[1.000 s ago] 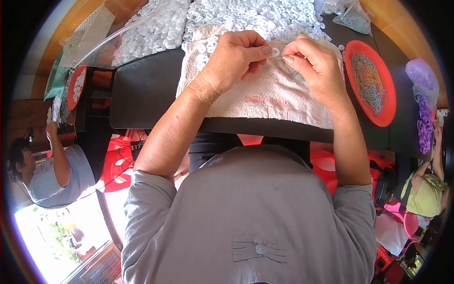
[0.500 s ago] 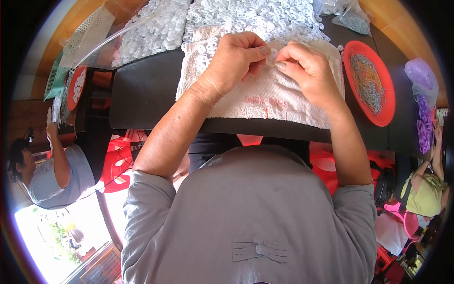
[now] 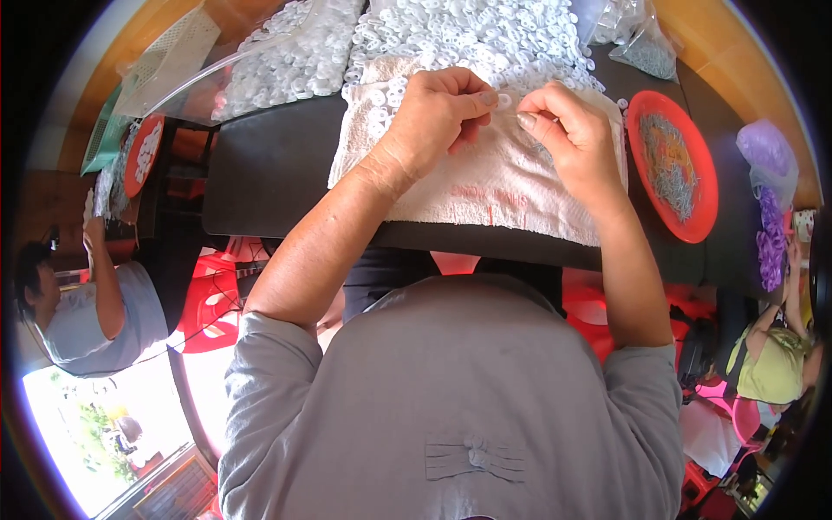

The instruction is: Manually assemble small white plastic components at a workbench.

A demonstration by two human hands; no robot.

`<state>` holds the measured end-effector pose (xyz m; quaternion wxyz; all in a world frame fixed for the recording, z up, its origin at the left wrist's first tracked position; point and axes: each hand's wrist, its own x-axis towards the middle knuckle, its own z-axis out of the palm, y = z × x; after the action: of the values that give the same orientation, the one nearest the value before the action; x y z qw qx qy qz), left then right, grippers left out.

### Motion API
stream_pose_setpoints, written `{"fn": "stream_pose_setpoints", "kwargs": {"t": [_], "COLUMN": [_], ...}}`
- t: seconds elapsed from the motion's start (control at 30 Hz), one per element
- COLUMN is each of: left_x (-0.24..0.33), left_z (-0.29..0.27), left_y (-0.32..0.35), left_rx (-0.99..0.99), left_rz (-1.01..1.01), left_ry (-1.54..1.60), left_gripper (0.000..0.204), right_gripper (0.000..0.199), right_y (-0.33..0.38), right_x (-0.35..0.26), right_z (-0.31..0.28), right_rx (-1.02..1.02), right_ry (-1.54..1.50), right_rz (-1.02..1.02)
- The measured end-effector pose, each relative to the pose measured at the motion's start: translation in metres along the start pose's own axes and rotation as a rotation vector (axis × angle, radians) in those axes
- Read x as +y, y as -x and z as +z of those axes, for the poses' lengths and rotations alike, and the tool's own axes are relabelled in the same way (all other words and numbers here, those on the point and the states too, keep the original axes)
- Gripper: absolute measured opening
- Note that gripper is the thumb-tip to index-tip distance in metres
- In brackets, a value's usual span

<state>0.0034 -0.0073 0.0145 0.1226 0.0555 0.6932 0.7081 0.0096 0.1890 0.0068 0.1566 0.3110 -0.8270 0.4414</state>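
Observation:
My left hand [image 3: 444, 108] is closed in a pinch above the cream towel [image 3: 468, 191], holding a small white plastic ring [image 3: 504, 100] at its thumb and fingertips. A short gap to the right, my right hand [image 3: 574, 130] has thumb and forefinger pressed together; a tiny tip shows there, too small to name. Several thin metal pins [image 3: 542, 151] lie on the towel, partly hidden by the right hand. Loose white plastic pieces [image 3: 379, 114] with holes rest on the towel near my left wrist, and a large heap of them [image 3: 468, 39] spreads beyond both hands.
At the right stands a red oval plate [image 3: 637, 130] of metal pins. A clear bag [image 3: 277, 78] of white pieces lies at the far left, another bag [image 3: 646, 52] at the far right. Purple bundles [image 3: 770, 234] lie by the right edge. Co-workers [image 3: 104, 303] sit on both sides.
My right hand has drawn a little to the right, away from the left, widening the gap. The white ring at my left fingertips now shows more clearly. The whole view has shifted slightly.

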Motion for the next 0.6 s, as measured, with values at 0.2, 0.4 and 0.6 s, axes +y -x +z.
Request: {"fn": "stream_pose_setpoints", "kwargs": {"t": [0.2,0.4,0.6], "left_x": [0.0009,0.0002,0.0016], "left_z": [0.0009,0.0014,0.0025], "left_y": [0.0004,0.0021,0.0020], "left_rx": [0.009,-0.028,-0.055], "left_rz": [-0.005,0.059,0.058], "left_ry": [-0.049,-0.073,-0.064], "left_gripper": [0.017,0.017,0.016], "right_gripper": [0.010,0.010,0.008], "right_y": [-0.0030,-0.0050,-0.0053], "right_x": [-0.0053,-0.0038,-0.0026], "right_z": [-0.0034,0.0024,0.0040], "right_rx": [0.172,0.034,-0.012], "right_ry": [-0.288,-0.036,-0.020], "right_rz": [0.178,0.007,-0.008]}}
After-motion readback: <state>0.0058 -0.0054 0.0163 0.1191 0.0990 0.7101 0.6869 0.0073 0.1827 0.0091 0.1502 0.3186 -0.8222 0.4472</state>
